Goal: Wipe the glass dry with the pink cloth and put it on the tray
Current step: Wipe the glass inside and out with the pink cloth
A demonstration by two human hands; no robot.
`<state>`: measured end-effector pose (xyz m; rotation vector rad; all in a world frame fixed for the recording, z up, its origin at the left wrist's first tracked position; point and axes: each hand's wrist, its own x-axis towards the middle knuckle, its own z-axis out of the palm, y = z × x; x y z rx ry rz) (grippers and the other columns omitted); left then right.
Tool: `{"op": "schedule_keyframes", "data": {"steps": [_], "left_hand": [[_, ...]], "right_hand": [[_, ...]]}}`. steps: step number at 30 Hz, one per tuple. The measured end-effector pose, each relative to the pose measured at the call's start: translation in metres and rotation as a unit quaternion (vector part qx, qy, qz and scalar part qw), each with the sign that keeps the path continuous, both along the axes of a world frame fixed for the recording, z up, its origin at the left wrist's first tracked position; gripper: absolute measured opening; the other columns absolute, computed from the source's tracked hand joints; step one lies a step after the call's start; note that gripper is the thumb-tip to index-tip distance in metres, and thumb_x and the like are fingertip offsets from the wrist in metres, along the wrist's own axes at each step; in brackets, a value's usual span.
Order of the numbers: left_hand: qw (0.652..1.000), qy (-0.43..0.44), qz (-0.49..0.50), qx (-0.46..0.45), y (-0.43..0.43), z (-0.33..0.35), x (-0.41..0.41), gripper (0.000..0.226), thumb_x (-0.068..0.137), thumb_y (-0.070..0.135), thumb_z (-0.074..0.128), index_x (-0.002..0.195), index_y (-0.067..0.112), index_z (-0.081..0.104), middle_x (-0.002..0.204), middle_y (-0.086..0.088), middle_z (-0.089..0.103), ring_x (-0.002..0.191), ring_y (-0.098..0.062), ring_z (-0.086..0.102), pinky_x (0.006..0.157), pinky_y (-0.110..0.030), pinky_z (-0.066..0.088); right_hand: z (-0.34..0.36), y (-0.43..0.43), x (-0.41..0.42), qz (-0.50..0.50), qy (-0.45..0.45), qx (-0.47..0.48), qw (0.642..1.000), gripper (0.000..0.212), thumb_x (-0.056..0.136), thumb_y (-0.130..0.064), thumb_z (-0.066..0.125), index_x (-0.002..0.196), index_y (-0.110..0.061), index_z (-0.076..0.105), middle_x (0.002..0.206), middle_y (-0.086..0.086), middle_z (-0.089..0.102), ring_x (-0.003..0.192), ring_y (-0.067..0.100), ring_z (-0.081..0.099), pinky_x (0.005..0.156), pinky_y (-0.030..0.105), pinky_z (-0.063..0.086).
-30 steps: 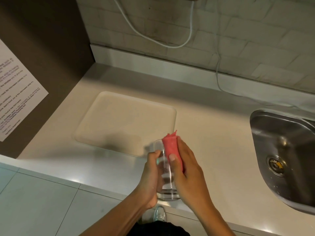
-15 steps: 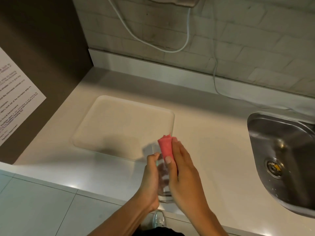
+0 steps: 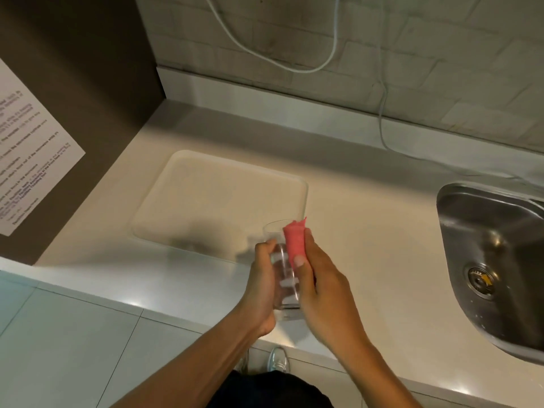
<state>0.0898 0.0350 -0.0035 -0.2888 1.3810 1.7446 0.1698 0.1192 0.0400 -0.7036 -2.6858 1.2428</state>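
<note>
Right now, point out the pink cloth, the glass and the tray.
pink cloth (image 3: 295, 241): head view, middle of the bunched fabric.
glass (image 3: 282, 278): head view, clear wall between both hands.
tray (image 3: 206, 160): head view, far rim.

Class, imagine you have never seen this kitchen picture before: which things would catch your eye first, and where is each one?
The pink cloth stands out first, low in the middle, pressed by the right hand against a clear glass that the left hand grips above the counter's front edge. Just behind them lies a pale tray with nothing on it. At the right edge sits the steel sink.
</note>
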Motion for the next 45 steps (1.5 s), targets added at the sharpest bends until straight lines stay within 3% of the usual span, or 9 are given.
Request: {"op": "schedule_keyframes", "data": {"steps": [8,11,16,18,21,28,33,39,45], "left_hand": [[1.000,-0.012,0.014,-0.020,-0.003,0.007,-0.003,0.072,0.097,0.070,0.037,0.124,0.017,0.076,0.121,-0.023,0.079,0.113,-0.036,0.075,0.104,-0.051,0.057],[1.000,0.006,-0.009,-0.018,-0.005,0.006,0.009,0.071,0.086,0.071,0.041,0.117,0.018,0.075,0.105,-0.015,0.082,0.092,-0.028,0.075,0.078,-0.041,0.061],[0.999,0.000,-0.009,-0.035,-0.007,0.007,0.008,0.075,0.092,0.074,0.034,0.125,0.021,0.074,0.115,-0.015,0.082,0.104,-0.025,0.078,0.084,-0.042,0.064],[0.999,-0.010,0.001,-0.040,-0.010,0.008,0.003,0.073,0.096,0.072,0.034,0.128,0.019,0.073,0.115,-0.017,0.082,0.111,-0.031,0.077,0.099,-0.048,0.059],[0.999,0.009,-0.005,-0.048,-0.011,0.005,0.011,0.063,0.100,0.068,0.034,0.117,0.023,0.075,0.098,-0.010,0.085,0.095,-0.027,0.081,0.081,-0.043,0.063],[0.999,-0.011,0.000,-0.033,-0.010,0.008,0.006,0.079,0.085,0.077,0.039,0.119,0.018,0.079,0.104,-0.019,0.083,0.097,-0.029,0.077,0.082,-0.040,0.058],[0.999,0.006,-0.015,-0.032,-0.009,0.003,0.016,0.069,0.096,0.070,0.037,0.121,0.018,0.075,0.091,-0.010,0.084,0.082,-0.023,0.081,0.064,-0.034,0.063],[1.000,0.003,0.017,-0.008,-0.008,0.013,-0.010,0.074,0.091,0.076,0.038,0.114,0.019,0.079,0.101,-0.013,0.085,0.090,-0.028,0.079,0.089,-0.046,0.056],[1.000,-0.003,0.021,0.000,-0.012,0.004,0.002,0.069,0.093,0.071,0.038,0.117,0.021,0.078,0.101,-0.016,0.084,0.085,-0.028,0.081,0.067,-0.040,0.064]], "right_hand": [[0.005,-0.018,0.019,0.039,-0.001,0.073,0.997,0.055,0.103,-0.050,0.018,0.157,-0.041,0.011,0.158,-0.011,0.035,0.123,0.002,0.053,0.093,-0.003,0.033],[0.004,-0.003,0.007,-0.018,0.000,-0.011,1.000,0.046,0.108,-0.040,0.025,0.152,-0.049,0.014,0.120,-0.020,0.060,0.094,-0.013,0.061,0.072,-0.003,0.041],[0.010,-0.019,0.014,0.045,-0.014,0.116,0.992,0.064,0.099,-0.052,0.009,0.159,-0.031,0.007,0.161,-0.003,0.031,0.120,0.016,0.059,0.096,0.026,0.051],[0.007,-0.026,0.029,0.059,-0.032,0.089,0.994,0.065,0.099,-0.055,0.010,0.159,-0.033,0.008,0.158,-0.006,0.034,0.116,0.009,0.060,0.093,0.017,0.048],[0.004,-0.014,0.019,0.016,-0.016,0.012,1.000,0.051,0.106,-0.043,0.023,0.156,-0.040,0.018,0.131,-0.009,0.058,0.097,-0.006,0.062,0.074,0.002,0.043],[0.007,-0.027,0.032,0.076,-0.030,0.146,0.986,0.061,0.100,-0.054,0.008,0.157,-0.036,-0.001,0.162,-0.002,0.028,0.119,0.018,0.061,0.093,0.031,0.054],[0.008,-0.004,0.014,-0.013,-0.005,-0.007,1.000,0.046,0.106,-0.043,0.023,0.151,-0.049,0.015,0.121,-0.009,0.064,0.086,-0.008,0.062,0.066,0.002,0.045],[0.007,-0.030,0.035,0.057,0.023,0.069,0.996,0.056,0.102,-0.054,0.017,0.156,-0.048,0.000,0.164,-0.015,0.014,0.132,-0.002,0.038,0.109,0.024,0.040],[0.010,-0.009,0.020,-0.028,0.057,-0.105,0.992,0.049,0.104,-0.044,0.042,0.151,-0.050,0.029,0.146,-0.018,0.048,0.117,-0.017,0.050,0.090,-0.002,0.038]]}}
